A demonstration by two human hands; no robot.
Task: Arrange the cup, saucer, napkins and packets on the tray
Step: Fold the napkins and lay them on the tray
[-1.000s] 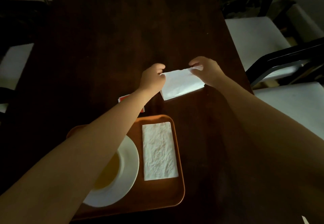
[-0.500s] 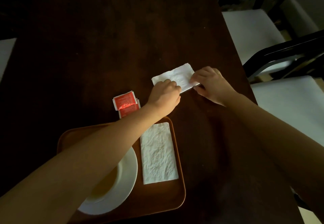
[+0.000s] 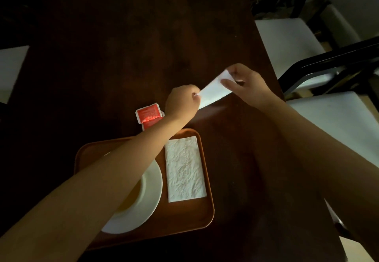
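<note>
A folded white napkin (image 3: 213, 92) hangs just above the dark table, beyond the tray. My left hand (image 3: 181, 102) pinches its near left end and my right hand (image 3: 245, 86) pinches its far right end. The orange tray (image 3: 207, 214) lies near me. On it a second white napkin (image 3: 184, 169) lies flat along the right side. A white saucer (image 3: 143, 206) holding a yellowish cup (image 3: 133, 197) sits at the tray's left, mostly hidden under my left forearm. Two red packets (image 3: 148, 115) lie on the table just beyond the tray's far edge.
The dark wooden table (image 3: 133, 46) stretches far ahead. Black-framed chairs with white seats (image 3: 287, 42) stand along its right edge, and a pale seat (image 3: 10, 70) shows at the left.
Half a second ago the napkin was pressed flat on the table under both hands. Now both hands have lifted it and hold it stretched between them, tilted.
</note>
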